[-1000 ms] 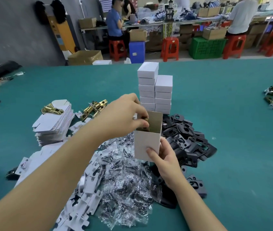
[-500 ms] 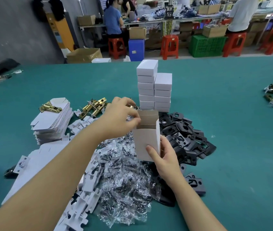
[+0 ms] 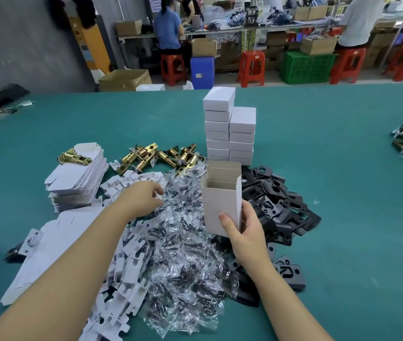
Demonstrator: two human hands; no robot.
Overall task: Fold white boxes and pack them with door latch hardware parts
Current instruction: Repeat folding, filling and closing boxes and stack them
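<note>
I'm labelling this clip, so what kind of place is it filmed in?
Most likely a small factory packing room: a stack of finished white boxes on a green table, heaps of brass latches, and other workers on red stools at benches behind.

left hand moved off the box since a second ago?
Yes. The left hand has left the open box top, dropping left onto the pile of clear bags.

- The right hand (image 3: 246, 232) grips an upright, open-topped white cardboard box (image 3: 221, 203) near its base, thumb across the front.
- Behind the box stand two stacks of closed white boxes (image 3: 230, 130) on the teal surface (image 3: 343, 168).
- Right of the box lies a heap of black metal plates (image 3: 284, 205).
- Left of the box, the left hand (image 3: 141, 201) reaches into clear plastic packets of screws (image 3: 185, 254), fingers curled downward.
- Further left lie brass latch bolts (image 3: 156, 156) and a pile of flat white box blanks (image 3: 77, 178).
</note>
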